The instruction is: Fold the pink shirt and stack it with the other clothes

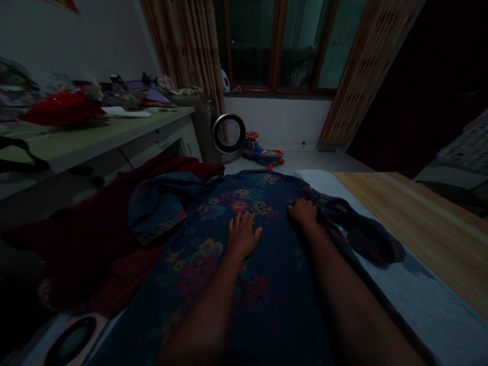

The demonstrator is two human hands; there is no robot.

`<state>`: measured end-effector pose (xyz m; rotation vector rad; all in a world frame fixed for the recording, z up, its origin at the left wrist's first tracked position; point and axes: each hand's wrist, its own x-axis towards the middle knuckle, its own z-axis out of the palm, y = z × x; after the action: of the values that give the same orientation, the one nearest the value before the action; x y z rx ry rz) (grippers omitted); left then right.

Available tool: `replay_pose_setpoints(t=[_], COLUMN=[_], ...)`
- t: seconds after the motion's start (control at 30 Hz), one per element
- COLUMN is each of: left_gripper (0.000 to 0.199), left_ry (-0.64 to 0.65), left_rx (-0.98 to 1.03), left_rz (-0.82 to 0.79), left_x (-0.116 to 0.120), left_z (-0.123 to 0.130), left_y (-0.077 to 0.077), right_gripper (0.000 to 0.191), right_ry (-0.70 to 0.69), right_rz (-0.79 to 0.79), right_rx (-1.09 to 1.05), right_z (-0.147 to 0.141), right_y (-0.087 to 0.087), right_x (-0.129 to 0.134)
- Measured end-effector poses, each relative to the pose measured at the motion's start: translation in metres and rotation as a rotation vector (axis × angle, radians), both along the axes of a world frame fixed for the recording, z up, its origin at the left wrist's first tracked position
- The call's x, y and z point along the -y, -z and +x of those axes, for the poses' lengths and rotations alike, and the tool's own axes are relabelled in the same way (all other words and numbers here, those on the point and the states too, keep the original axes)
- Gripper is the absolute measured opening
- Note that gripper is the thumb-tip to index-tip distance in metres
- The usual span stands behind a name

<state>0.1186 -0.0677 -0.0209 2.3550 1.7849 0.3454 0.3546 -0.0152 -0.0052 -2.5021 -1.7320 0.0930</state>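
Note:
A dark blue garment with a flower print (274,244) is spread out, its collar end away from me and a sleeve out to each side. My left hand (243,235) lies flat near its middle, fingers apart, just below a red flower. Farther right, my right hand (304,211) rests on the garment close to its right edge, with the fingers bent down against the cloth; whether they pinch any fabric is hard to make out. Under the right sleeve shows a pale cloth (415,290) on the wooden surface (419,203).
Dark red cloth (87,234) is heaped at the left. Behind it stands a cluttered desk (152,122) with a red bag (64,107). A front-loading washer with its round door (229,133) open and a blue ride-on toy (263,152) are beyond the garment.

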Motion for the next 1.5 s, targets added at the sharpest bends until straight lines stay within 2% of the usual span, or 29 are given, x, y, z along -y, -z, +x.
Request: replay_pose_setpoints(t=[0.13,0.2,0.5,0.7,0.77,0.87,0.93,1.0,1.07,1.17,1.23,1.33,1.43,1.5], left_gripper=[0.059,0.059,0.058,0.058,0.058,0.058,0.058,0.059,0.059,0.059,0.059,0.058,0.057,0.056], left_ry=[0.002,-0.001,-0.007,-0.004,-0.005,-0.007,-0.011,-0.014,-0.013,-0.014,-0.014,-0.013,-0.021,-0.022], left_rx=[-0.001,-0.006,-0.022,-0.024,-0.022,-0.014,-0.009,-0.006,-0.003,-0.001,0.0,0.003,0.006,0.004], left_rz=[0.016,0.028,0.033,0.019,0.019,0.019,0.023,0.023,0.026,0.029,0.033,0.05,0.052,0.053], left_x=[0.0,0.0,0.001,0.002,0.002,0.002,0.001,0.001,0.001,0.001,0.001,0.001,0.001,0.002], left_z=[0.0,0.0,0.0,0.001,0.002,0.002,0.002,0.002,0.002,0.002,0.001,0.002,0.002,0.002], left_y=[0.002,0.002,0.001,-0.002,-0.003,-0.002,-0.001,0.001,0.001,0.002,0.002,0.003,0.004,0.003], right_gripper=[0.05,0.054,0.07,0.067,0.061,0.056,0.054,0.055,0.057,0.065,0.068,0.068,0.064,0.055], right_ry=[-0.199,-0.222,-0.043,-0.008,-0.083,-0.34,-0.505,-0.585,-0.545,-0.366,-0.301,-0.283,-0.273,-0.349], right_rz=[0.048,0.018,-0.052,0.042,0.09,0.138,0.111,0.052,0.006,-0.015,-0.027,-0.069,-0.152,-0.141], right_rx=[-0.036,-0.052,-0.052,-0.02,-0.006,-0.041,-0.095,-0.12,-0.102,-0.051,-0.034,-0.032,-0.045,-0.067], right_z=[-0.005,-0.003,0.002,0.0,-0.005,-0.018,-0.029,-0.036,-0.04,-0.039,-0.038,-0.038,-0.047,-0.06], right_y=[0.011,0.014,0.013,0.015,0.014,0.012,0.011,0.012,0.013,0.016,0.016,0.009,-0.006,-0.014], right_x=[-0.008,-0.011,-0.02,-0.017,-0.016,-0.014,-0.012,-0.011,-0.009,-0.007,-0.007,-0.01,-0.02,-0.029])
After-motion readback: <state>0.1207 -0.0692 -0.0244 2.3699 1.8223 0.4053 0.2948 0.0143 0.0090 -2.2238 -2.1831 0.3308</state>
